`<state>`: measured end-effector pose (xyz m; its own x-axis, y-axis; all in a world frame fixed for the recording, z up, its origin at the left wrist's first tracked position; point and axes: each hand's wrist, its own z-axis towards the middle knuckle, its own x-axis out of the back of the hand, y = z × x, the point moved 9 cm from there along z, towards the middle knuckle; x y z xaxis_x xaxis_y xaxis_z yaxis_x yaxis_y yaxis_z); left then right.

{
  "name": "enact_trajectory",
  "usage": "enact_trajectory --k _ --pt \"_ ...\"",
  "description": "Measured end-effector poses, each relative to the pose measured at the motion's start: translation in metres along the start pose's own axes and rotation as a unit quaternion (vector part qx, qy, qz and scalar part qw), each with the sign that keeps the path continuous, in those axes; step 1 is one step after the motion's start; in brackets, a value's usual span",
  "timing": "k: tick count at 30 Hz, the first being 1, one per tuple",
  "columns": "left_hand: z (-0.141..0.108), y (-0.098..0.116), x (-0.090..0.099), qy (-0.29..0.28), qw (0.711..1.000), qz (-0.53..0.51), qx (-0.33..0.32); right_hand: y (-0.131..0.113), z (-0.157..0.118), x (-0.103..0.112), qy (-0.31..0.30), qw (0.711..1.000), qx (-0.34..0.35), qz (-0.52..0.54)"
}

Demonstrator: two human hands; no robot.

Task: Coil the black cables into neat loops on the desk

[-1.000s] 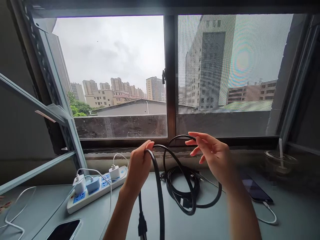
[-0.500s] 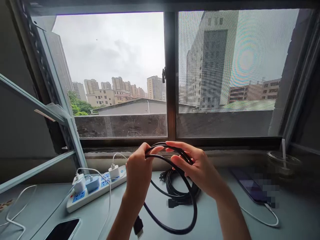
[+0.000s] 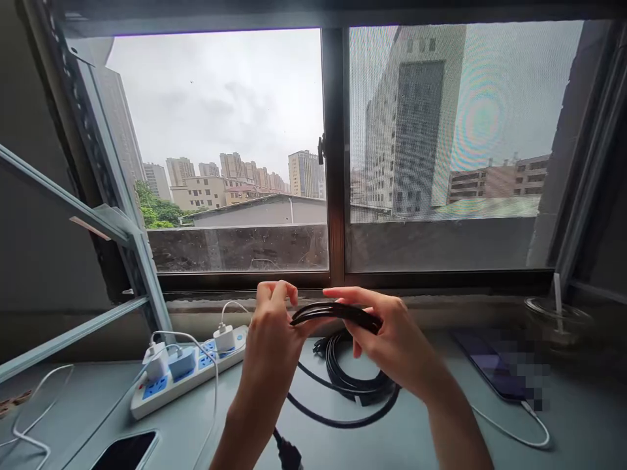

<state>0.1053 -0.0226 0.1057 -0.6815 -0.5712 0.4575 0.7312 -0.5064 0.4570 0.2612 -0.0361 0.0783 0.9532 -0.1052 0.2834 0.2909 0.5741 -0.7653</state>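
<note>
Between my hands is a looped black cable (image 3: pixel 337 309), held above the desk. My left hand (image 3: pixel 274 326) is closed around the left side of the loops. On the right, my right hand (image 3: pixel 385 320) grips the bundle between thumb and fingers, with the index finger stretched along the top. One loop hangs below, and a black plug (image 3: pixel 290 453) dangles under my left forearm. Behind the held loops, a second coiled black cable (image 3: pixel 337 365) lies on the desk, partly hidden by my right hand.
A white power strip (image 3: pixel 186 378) with several chargers stands at left, near a phone (image 3: pixel 125 450). Another phone (image 3: pixel 492 365) charges on the right, beside a clear cup with a straw (image 3: pixel 558 323). Metal shelf bars (image 3: pixel 73 333) rise at left. A window spans the back.
Both hands have tilted the loops flatter, bringing the strands together into a tighter bundle. The hanging loop has risen slightly, and the dangling plug has swung to the right and lower.
</note>
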Motion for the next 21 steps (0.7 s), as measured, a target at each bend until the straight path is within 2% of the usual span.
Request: enact_trajectory --k 3,5,9,11,13,15,17,21 --pt "0.004 -0.002 0.001 0.021 0.999 -0.022 -0.011 -0.011 0.001 0.009 0.052 0.998 0.046 0.0" --pt "0.01 -0.009 -0.007 -0.002 1.0 -0.028 -0.013 -0.022 -0.003 0.018 0.094 0.992 0.086 0.014" --pt "0.015 -0.026 -0.051 -0.165 0.984 -0.071 0.018 -0.032 -0.016 0.042 0.206 0.97 0.108 0.075" --pt "0.015 -0.028 -0.067 -0.205 0.965 -0.162 0.04 -0.028 -0.022 0.054 0.27 0.951 0.101 0.111" --pt "0.015 -0.028 -0.073 -0.191 0.932 -0.3 0.073 -0.019 -0.022 0.061 0.314 0.934 0.091 0.145" --pt "0.014 -0.029 -0.076 -0.16 0.878 -0.433 0.125 -0.005 -0.015 0.063 0.328 0.927 0.079 0.165" --pt "0.013 -0.032 -0.074 -0.125 0.829 -0.517 0.172 0.011 -0.002 0.06 0.309 0.937 0.057 0.154" --pt "0.008 -0.032 -0.064 -0.058 0.766 -0.6 0.223 0.035 0.017 0.049 0.25 0.965 0.004 0.077"
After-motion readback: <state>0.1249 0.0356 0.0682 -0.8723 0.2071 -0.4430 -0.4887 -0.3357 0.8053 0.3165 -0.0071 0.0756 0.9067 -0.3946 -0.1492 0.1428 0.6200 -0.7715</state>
